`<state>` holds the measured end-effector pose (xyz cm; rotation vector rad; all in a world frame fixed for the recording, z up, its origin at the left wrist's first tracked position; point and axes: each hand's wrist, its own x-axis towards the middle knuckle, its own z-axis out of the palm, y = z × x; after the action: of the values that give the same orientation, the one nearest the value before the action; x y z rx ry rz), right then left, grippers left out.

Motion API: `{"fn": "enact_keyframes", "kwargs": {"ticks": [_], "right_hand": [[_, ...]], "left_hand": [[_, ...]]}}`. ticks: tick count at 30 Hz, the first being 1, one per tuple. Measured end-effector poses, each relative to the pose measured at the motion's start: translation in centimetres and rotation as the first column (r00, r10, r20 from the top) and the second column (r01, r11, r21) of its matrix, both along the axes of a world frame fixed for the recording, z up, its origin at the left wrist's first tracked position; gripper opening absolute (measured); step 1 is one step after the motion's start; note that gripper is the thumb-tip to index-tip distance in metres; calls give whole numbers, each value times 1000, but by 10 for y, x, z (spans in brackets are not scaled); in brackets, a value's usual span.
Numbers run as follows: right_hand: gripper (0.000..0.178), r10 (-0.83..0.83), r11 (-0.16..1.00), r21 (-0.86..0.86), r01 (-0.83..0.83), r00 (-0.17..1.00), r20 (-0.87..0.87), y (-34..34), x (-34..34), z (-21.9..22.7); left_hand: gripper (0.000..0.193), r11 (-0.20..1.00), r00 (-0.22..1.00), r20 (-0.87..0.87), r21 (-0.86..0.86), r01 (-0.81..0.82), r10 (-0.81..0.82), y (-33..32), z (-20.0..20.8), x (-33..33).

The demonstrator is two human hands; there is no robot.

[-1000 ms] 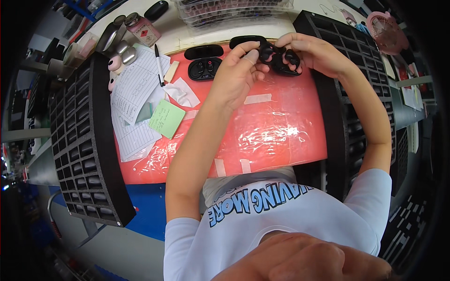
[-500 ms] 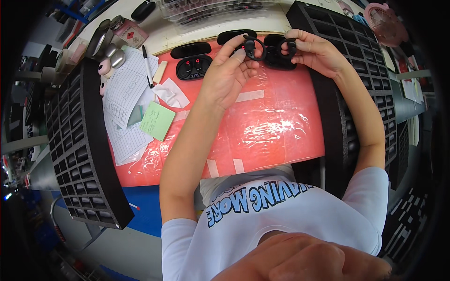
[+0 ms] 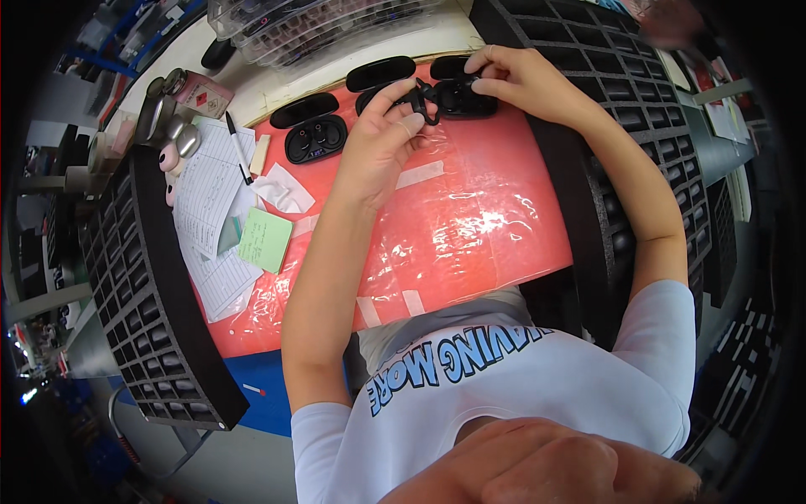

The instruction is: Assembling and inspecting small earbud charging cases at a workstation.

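Observation:
My left hand (image 3: pixel 384 143) is closed in a pinch on a black ear-hook earbud (image 3: pixel 428 99), held up over the pink work surface. My right hand (image 3: pixel 525 86) reaches over the right-hand charging case (image 3: pixel 467 102), which lies with its lid raised. Its thumb and forefinger close round a dark earbud that barely stands out against the case. Behind my left hand, a middle charging case (image 3: pixel 380 74) has its lid up and its body partly hidden. Farther left lies an open charging case (image 3: pixel 316 141) with two earbuds seated in it and a small lit display.
Black foam compartment trays stand at the left (image 3: pixel 147 294) and right (image 3: pixel 604 151). Papers (image 3: pixel 206 202), a green sticky note (image 3: pixel 267 239), a pen (image 3: pixel 238 147) and a crumpled tissue (image 3: pixel 284 189) lie on the left. Clear plastic boxes (image 3: pixel 311 34) are stacked at the back.
The right hand has brought its earbud down to the right-hand case. The left hand's earbud has turned and dropped slightly. Red lights in the left case are off. The whole view has shifted.

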<state>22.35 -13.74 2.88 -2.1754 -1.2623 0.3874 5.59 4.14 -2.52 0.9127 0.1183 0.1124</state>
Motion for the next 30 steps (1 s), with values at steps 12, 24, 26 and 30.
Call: {"fn": "enact_keyframes", "kwargs": {"ticks": [12, 24, 26, 30], "right_hand": [[21, -94, 994, 84, 70, 942, 321, 6, 13, -27], [15, -112, 992, 97, 80, 907, 405, 6, 8, -24], [14, -135, 989, 103, 104, 920, 369, 6, 8, -23], [13, -138, 985, 146, 90, 921, 364, 15, 8, -22]], "left_hand": [[41, 364, 968, 102, 914, -182, 230, -30, -2, 21], [32, 202, 976, 200, 956, -212, 81, -47, 6, 24], [25, 560, 979, 190, 805, -196, 70, -66, 30, -3], [23, 998, 952, 303, -32, 53, -41, -99, 116, -100]]}}
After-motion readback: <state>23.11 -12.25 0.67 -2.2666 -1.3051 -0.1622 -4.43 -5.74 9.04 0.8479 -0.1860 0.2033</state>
